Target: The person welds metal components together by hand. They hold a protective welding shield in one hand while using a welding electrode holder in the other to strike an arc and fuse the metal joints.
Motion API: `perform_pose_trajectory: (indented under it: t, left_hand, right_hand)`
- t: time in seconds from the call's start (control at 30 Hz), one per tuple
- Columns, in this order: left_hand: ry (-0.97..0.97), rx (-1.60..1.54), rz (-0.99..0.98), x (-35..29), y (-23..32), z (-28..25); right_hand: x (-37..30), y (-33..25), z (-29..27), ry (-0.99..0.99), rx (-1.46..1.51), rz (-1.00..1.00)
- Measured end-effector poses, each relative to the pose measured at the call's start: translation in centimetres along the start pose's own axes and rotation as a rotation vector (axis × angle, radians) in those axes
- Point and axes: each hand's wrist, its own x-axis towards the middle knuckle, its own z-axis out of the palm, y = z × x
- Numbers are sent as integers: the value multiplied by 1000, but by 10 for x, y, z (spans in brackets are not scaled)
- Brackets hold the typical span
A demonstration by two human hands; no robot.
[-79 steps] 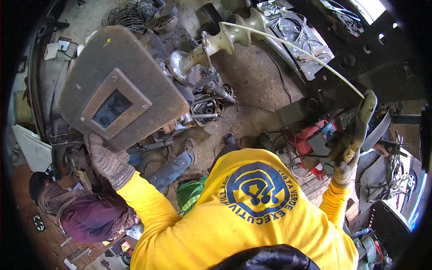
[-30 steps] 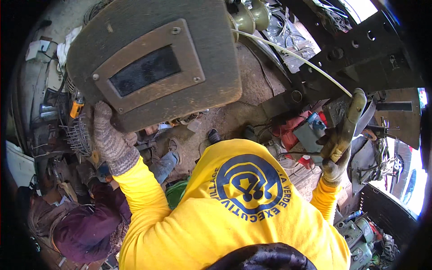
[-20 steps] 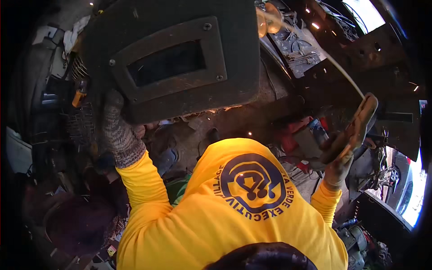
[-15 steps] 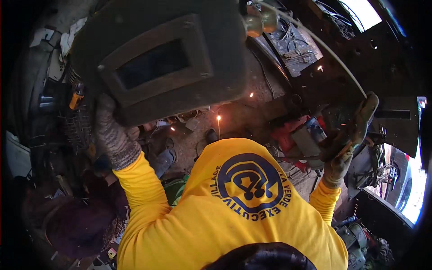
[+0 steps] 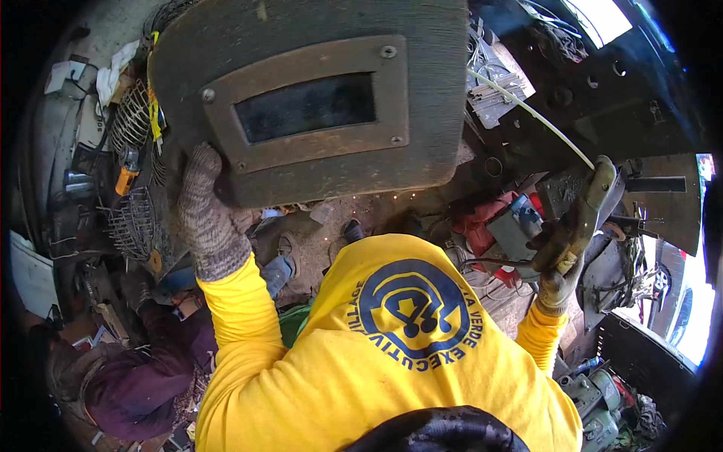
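Observation:
A grey knit glove covers my left hand (image 5: 203,207), which is closed at the lower left edge of a welding shield (image 5: 429,151). The shield is a dark, worn board with a framed dark window (image 5: 305,108), and it fills the upper middle of the view. My right hand (image 5: 559,285), also gloved, is wrapped round the handle of a worn electrode holder (image 5: 600,192). A pale welding rod (image 5: 538,117) sticks out of its jaws and slants up and left; its far end is hidden behind the shield.
Several thin rods lie on a metal plate (image 5: 501,90) beyond the shield. Right of my body are a grey box (image 5: 506,233) and red cloth (image 5: 476,232). Wire coils (image 5: 129,117) and a yellow-and-black tool (image 5: 126,179) are at left. Another person (image 5: 132,395) in dark clothing is lower left.
The shield has shifted right and up a little, with my left hand following slightly. The bright spark below it has gone, leaving faint glints, and the surroundings look brighter. My right hand has barely moved.

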Motion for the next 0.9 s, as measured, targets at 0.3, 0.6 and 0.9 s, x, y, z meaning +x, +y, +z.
perform_pose_trajectory:
  t: [0.3,0.6,0.9]
  left_hand:
    - [33,-10,-11,18,14,-37]
    - [138,217,258,33,21,-81]
    - [173,9,49,21,10,-37]
  right_hand:
    - [-2,-6,5,18,9,56]
    - [-2,-8,4,22,-19,80]
    - [5,-9,14,22,-29,66]
